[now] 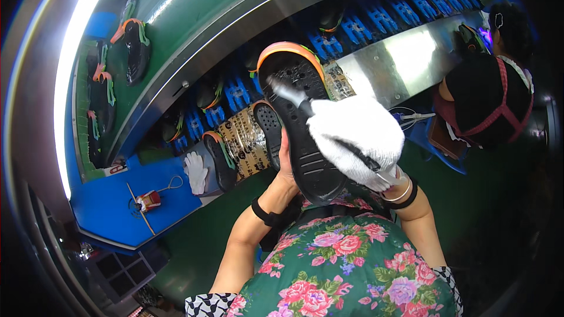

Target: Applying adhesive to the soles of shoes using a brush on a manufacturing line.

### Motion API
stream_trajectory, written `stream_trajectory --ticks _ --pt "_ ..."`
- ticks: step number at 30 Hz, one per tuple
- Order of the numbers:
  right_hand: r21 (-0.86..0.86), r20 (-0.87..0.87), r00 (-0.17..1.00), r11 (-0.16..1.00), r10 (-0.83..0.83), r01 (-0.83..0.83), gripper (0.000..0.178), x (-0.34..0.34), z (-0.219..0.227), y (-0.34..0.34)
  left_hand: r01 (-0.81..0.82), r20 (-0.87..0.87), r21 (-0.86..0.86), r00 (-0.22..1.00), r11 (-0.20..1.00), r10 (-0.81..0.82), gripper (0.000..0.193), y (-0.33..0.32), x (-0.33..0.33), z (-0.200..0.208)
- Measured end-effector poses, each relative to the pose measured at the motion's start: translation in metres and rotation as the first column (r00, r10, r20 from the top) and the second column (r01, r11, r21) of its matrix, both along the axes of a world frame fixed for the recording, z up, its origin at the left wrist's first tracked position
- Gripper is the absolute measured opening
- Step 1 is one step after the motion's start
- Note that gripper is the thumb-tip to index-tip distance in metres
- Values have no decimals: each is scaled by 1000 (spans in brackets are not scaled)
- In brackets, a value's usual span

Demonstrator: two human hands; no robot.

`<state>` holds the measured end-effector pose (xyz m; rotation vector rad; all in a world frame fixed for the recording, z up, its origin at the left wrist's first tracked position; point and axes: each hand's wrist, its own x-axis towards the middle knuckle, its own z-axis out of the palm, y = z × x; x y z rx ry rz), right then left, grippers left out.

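A long black shoe (313, 164) with an orange and green strap round its far end is tilted up in front of me. My bare left hand (285, 158) grips its left edge, thumb showing and the other fingers hidden beneath. My right hand (356, 141), in a white knitted glove, is closed round the dark handle of a brush (289, 91). The pale bristles, slightly blurred, lie over the holed inner surface near the strapped end; I cannot tell if they touch it. Beside the left hand is another black holed shoe (268, 132).
A line of blue racks (237, 95) runs behind, some carrying shoes. At left, a blue table (106, 196) bears a small pot (149, 201) with a stick across it. A white glove (195, 172) lies near a shoe (220, 161). A co-worker (484, 97) sits at right.
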<state>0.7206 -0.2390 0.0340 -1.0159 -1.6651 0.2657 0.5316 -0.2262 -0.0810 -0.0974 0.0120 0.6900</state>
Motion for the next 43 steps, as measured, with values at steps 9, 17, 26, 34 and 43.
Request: stream_trajectory --ticks 9,17,26,34,43 --pt "-7 -55 998 999 42 -43 29 -1 -9 9 -45 179 -85 982 995 60 98 25 17 28" --pt "-73 -204 967 983 151 -169 30 -15 -15 1 -102 -356 284 912 953 203 92 41 13 21" --pt "-8 -141 981 991 131 -134 23 -25 -27 4 -96 -123 288 983 953 137 107 63 19 30" --pt "-62 -76 966 966 245 -250 27 -28 -37 -5 -36 9 198 999 980 35 101 79 9 28" --pt "-200 -59 918 896 392 -395 33 -22 -46 -18 -84 59 163 995 983 75 97 86 3 27"
